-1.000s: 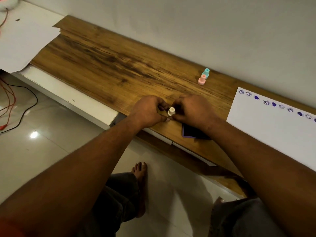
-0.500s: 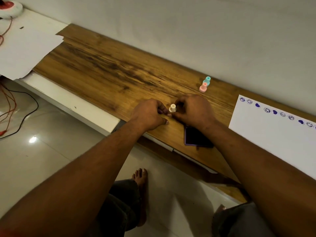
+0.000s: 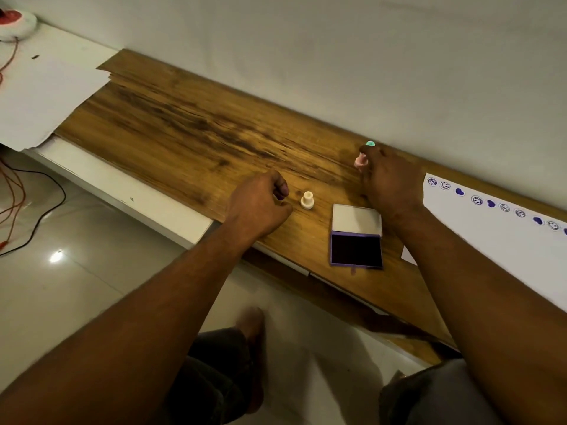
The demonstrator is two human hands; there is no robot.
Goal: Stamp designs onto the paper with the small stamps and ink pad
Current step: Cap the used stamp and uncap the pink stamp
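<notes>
A cream stamp (image 3: 307, 200) stands upright on the wooden shelf (image 3: 190, 130), free of both hands. My left hand (image 3: 260, 204) rests just left of it, fingers curled and holding nothing. My right hand (image 3: 389, 179) reaches toward the wall, its fingertips closed around the pink stamp (image 3: 360, 161). Only the top of the teal stamp (image 3: 370, 144) shows behind those fingers. The purple ink pad (image 3: 356, 237) lies open near the shelf's front edge, its dark pad facing up. White paper (image 3: 506, 243) at the right carries a row of purple prints (image 3: 491, 204) along its far edge.
A white wall runs right behind the shelf. A white sheet (image 3: 46, 93) covers the shelf's left end, with a white and red object (image 3: 15, 23) at the far corner. Red and black cables (image 3: 18, 194) lie on the tiled floor. My foot (image 3: 254, 348) is below.
Both hands let go of the cream stamp, which now stands alone. My right hand moved back and right to the pink stamp. The ink pad is now uncovered.
</notes>
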